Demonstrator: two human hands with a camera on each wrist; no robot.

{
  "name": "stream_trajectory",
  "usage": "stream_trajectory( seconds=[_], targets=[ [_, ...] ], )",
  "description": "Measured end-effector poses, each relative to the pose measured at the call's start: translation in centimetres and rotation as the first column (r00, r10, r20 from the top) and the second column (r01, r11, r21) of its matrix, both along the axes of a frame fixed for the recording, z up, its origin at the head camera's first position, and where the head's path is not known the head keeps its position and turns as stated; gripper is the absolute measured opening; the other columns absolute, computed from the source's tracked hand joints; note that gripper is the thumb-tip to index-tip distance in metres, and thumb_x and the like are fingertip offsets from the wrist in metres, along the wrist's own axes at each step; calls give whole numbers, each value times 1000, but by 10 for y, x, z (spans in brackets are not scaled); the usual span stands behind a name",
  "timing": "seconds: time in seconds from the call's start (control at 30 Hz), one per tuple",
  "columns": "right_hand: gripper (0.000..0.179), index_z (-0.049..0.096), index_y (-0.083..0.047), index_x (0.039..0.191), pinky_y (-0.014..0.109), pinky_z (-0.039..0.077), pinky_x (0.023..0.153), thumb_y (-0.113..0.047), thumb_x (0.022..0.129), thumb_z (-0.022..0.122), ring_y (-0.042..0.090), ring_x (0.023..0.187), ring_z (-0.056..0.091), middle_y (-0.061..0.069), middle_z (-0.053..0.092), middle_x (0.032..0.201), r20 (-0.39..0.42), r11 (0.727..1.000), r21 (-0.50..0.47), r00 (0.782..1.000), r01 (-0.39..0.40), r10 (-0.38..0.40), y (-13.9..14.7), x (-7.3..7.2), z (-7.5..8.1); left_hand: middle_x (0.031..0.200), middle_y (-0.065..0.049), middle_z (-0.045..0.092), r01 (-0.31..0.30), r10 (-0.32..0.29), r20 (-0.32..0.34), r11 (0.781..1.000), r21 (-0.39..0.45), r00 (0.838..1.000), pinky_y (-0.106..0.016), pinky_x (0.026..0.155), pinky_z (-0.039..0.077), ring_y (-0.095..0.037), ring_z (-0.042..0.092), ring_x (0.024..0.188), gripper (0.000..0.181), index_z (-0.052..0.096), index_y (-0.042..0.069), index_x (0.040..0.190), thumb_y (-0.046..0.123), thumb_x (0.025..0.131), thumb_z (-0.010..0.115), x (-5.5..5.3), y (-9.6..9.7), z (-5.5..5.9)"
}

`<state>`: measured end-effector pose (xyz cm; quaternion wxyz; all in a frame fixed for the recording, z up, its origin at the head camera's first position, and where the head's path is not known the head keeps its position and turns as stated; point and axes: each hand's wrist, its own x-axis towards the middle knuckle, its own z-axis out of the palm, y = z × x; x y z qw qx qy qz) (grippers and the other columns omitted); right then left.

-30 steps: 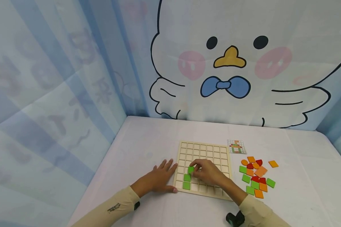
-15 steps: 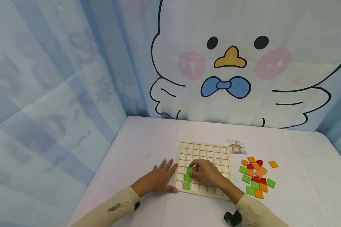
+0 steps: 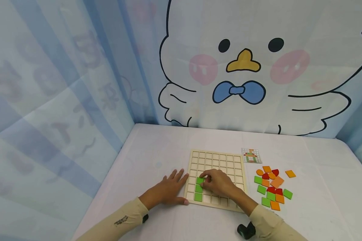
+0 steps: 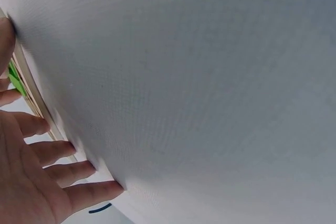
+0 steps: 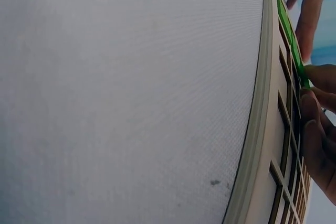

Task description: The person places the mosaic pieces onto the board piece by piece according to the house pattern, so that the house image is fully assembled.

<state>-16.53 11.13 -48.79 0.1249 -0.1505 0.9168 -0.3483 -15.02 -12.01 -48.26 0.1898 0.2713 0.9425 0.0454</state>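
Note:
A wooden grid board (image 3: 217, 156) lies on the table with two green square tiles (image 3: 198, 197) stacked in a column near its lower left. Directly above them in the same column is a third green tile (image 3: 199, 180), pinched at its right side by the thumb and index finger of my right hand (image 3: 218, 182). In the right wrist view, the fingertips (image 5: 315, 74) meet the end of the green row. My left hand (image 3: 170, 189) lies flat with fingers spread, its thumb and fingertips at the board's left edge; its palm (image 4: 26, 187) shows in the left wrist view.
Right of the board lies a loose group of tiles: green squares (image 3: 265, 202), orange squares (image 3: 277, 182), orange circles (image 3: 259, 172) and red pieces (image 3: 275, 172). A small printed pattern card (image 3: 251, 156) sits by the board's upper right corner. A patterned curtain (image 3: 244, 110) stands behind the table.
My right hand has moved slightly left, bringing the third green tile from slightly askew into line above the other two. The left hand has stayed in place.

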Motion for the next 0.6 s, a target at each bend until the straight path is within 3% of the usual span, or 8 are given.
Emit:
stream_trajectory(
  seconds=[0.6],
  targets=[
    [19,74,-14,104,25,42,53,-17,85,74,10,62,54,-8,63,75,-14,1000,-5,999,28,-28,1,-1,-1,164,-12,20,-5,5,-2,1000,-23,1000,-61,107,37,-39,22,149,100,25,17,156,72,80,59,1,2,4]
  ],
)
